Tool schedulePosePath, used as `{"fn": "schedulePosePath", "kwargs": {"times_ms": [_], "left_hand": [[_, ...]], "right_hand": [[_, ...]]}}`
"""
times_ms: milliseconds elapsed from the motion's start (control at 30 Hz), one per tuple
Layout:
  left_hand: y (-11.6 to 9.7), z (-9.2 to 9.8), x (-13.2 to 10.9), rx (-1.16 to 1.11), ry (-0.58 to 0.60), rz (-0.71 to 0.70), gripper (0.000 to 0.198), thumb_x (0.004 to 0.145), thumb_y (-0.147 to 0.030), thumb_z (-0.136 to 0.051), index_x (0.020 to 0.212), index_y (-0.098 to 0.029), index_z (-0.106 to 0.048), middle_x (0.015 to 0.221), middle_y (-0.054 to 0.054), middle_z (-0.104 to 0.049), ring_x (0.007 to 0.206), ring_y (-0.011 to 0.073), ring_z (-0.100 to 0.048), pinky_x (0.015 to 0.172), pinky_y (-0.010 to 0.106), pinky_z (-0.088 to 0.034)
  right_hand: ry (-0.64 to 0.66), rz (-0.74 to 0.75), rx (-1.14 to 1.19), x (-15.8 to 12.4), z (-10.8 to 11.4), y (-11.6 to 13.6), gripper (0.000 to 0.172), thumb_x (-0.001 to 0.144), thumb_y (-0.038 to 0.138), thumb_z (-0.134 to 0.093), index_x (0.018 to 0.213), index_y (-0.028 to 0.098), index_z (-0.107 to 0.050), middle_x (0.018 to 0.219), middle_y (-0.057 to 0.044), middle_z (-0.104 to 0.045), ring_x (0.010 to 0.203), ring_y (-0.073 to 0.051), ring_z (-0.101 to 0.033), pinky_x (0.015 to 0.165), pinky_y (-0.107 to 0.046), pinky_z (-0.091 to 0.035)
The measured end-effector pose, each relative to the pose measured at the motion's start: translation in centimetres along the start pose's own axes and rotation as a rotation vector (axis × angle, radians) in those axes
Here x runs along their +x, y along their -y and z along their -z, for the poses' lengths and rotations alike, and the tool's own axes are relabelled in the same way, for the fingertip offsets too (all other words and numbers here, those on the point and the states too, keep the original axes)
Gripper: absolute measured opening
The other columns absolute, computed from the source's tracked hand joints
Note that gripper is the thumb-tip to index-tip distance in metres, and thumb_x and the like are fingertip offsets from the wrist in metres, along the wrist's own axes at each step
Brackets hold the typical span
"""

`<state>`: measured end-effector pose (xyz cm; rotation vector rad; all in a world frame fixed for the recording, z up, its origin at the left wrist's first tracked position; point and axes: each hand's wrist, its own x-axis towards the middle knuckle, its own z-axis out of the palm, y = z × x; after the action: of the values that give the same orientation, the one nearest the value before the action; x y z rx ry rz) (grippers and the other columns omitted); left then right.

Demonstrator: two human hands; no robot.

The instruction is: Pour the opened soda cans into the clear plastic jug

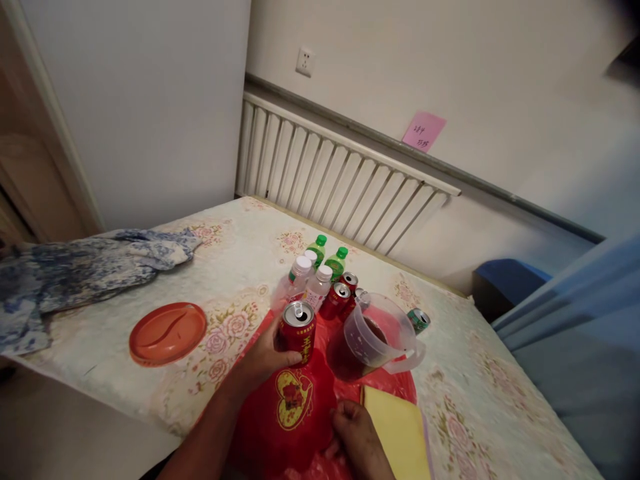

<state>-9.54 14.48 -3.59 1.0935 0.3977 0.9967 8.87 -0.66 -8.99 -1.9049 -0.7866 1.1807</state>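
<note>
My left hand is wrapped round a red can with an opened top, held upright over a red plastic sheet with a gold heart print. Close to the front edge of that sheet, my right hand has its fingers curled; what they hold, if anything, is hidden. A clear plastic jug with dark liquid stands right of the can. Behind the can are bottles with white caps and green caps, beside more opened red cans.
An orange divided plate lies at left, near a blue-and-white cloth. A yellow cloth is by my right hand. One green can stands beyond the jug. A radiator lines the wall behind the table.
</note>
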Motion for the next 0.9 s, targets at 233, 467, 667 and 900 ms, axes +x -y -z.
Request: {"fn": "schedulePosePath", "kwargs": {"times_ms": [233, 467, 667, 900], "left_hand": [[0.8, 0.3, 0.2, 0.009, -0.005, 0.028, 0.1, 0.054, -0.033, -0.091, 0.138, -0.011, -0.043, 0.144, 0.022, -0.051, 0.138, 0.0434, -0.04, 0.116, 0.055, -0.027], [1.1, 0.6, 0.4, 0.029, 0.016, 0.032, 0.098, 0.053, -0.032, -0.091, 0.137, -0.014, -0.045, 0.146, 0.019, -0.05, 0.137, 0.0428, -0.042, 0.115, 0.055, -0.03], [1.1, 0.6, 0.3, 0.073, 0.03, 0.02, 0.098, 0.056, -0.031, -0.089, 0.141, -0.016, -0.042, 0.145, 0.017, -0.052, 0.136, 0.0411, -0.044, 0.115, 0.052, -0.031], [1.3, 0.9, 0.4, 0.157, 0.062, -0.017, 0.094, 0.06, -0.024, -0.084, 0.143, -0.018, -0.04, 0.144, 0.014, -0.054, 0.135, 0.0376, -0.046, 0.115, 0.048, -0.032]], "right_hand": [[-0.029, 0.025, 0.012, -0.4, 0.4, 1.8, 0.025, 0.063, 0.047, -0.053, 0.059, 0.025, -0.042, 0.036, 0.006, -0.051, 0.033, -0.012, -0.048, 0.039, -0.022, -0.029], [-0.043, 0.016, 0.056, -0.8, 0.5, 2.9, 0.023, 0.062, 0.048, -0.049, 0.061, 0.025, -0.044, 0.035, 0.005, -0.053, 0.032, -0.01, -0.044, 0.039, -0.022, -0.027], [-0.083, 0.048, 0.053, 0.2, 0.2, 1.9, 0.022, 0.061, 0.046, -0.049, 0.058, 0.025, -0.042, 0.033, 0.005, -0.052, 0.031, -0.011, -0.043, 0.039, -0.022, -0.028], [-0.044, 0.02, 0.078, 0.7, -0.2, 0.8, 0.027, 0.065, 0.05, -0.055, 0.063, 0.025, -0.044, 0.035, 0.003, -0.054, 0.034, -0.013, -0.048, 0.04, -0.022, -0.029]]}}
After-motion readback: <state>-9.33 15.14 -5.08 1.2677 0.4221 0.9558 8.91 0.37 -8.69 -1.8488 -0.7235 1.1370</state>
